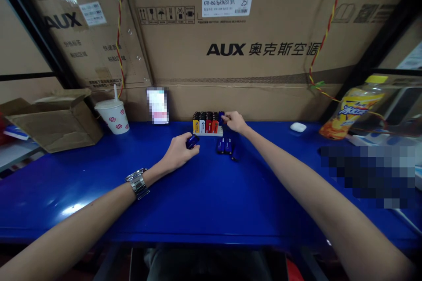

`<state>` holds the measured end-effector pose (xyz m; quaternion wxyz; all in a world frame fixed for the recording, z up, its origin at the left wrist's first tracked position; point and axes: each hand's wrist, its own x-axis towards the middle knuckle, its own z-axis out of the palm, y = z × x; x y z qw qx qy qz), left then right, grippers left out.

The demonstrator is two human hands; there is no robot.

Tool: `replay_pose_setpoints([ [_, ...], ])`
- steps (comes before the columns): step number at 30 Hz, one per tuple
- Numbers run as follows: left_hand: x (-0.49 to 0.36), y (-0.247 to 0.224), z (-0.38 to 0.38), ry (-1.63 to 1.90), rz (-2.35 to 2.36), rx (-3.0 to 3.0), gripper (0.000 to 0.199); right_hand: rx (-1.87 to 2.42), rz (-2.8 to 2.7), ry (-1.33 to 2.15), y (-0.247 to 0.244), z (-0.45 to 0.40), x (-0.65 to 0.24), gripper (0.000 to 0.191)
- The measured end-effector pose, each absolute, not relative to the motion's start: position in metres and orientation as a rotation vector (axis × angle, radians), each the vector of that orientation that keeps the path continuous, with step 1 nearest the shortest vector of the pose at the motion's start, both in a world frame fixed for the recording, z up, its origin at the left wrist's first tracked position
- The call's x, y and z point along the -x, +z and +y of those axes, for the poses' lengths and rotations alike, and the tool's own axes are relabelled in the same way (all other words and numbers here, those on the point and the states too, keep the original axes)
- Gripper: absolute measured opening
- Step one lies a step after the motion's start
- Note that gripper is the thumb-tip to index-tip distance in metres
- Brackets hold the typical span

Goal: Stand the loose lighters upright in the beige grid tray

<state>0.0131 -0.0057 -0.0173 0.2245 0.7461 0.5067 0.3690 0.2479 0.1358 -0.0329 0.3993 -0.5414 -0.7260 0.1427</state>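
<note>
- Your bare right forearm (316, 197) lies nearest the camera, reaching in from the lower right; your left forearm (82, 219) comes in from the lower left, with a metal-banded watch (140, 184) at the wrist.
- Your left hand (178, 153) is closed around something blue (192, 142), apparently a lighter, just above the blue bench (211, 202); you cannot tell from this view whether it grips one piece or more.
- Your right hand (235, 121) pinches an upright blue lighter (221, 117) between thumb and fingers, at the right end of the white tray (207, 133); whether that lighter is seated is too small to tell.
- Yellow, white, red and orange lighters (206, 125) stand upright in the tray, dark tops uppermost.
- Two blue lighters (224, 146) lie side by side on the bench, in front of the tray's right end; a darker piece (234, 155) lies slanted just beside them.
- Behind your work stands a big cardboard carton (263, 72); to your left are a phone (157, 106), a paper cup (113, 117) and an open box (70, 120); to your right sit a small white case (298, 127) and a drink bottle (352, 109).
</note>
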Motion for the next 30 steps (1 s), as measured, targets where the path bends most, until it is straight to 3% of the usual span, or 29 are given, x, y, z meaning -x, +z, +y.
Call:
replay_pose_setpoints([
  [5, -0.013, -0.019, -0.004, 1.011, 1.393, -2.057, 0.019, 1.352, -1.830, 0.221, -0.021, 0.115, -0.248, 0.015],
  [8, -0.012, -0.022, -0.002, 1.008, 1.389, -2.057, 0.017, 1.214, -1.785, 0.104, -0.012, 0.089, -0.236, 0.020],
  [12, -0.010, -0.025, 0.000, 1.007, 1.375, -2.092, 0.016, 0.940, -2.093, 0.404, -0.002, 0.050, -0.211, 0.030],
  [17, -0.012, -0.022, -0.005, 0.971, 1.307, -2.073, 0.011, 0.716, -2.261, 0.570, 0.002, 0.020, -0.186, 0.026],
  [23, -0.015, -0.017, -0.012, 0.973, 1.197, -2.024, 0.023, 0.749, -2.099, 0.861, 0.007, 0.036, -0.210, 0.028],
  [30, -0.010, -0.023, -0.004, 0.954, 1.197, -2.019, 0.024, 0.983, -1.676, 0.687, 0.007, 0.093, -0.287, 0.024],
])
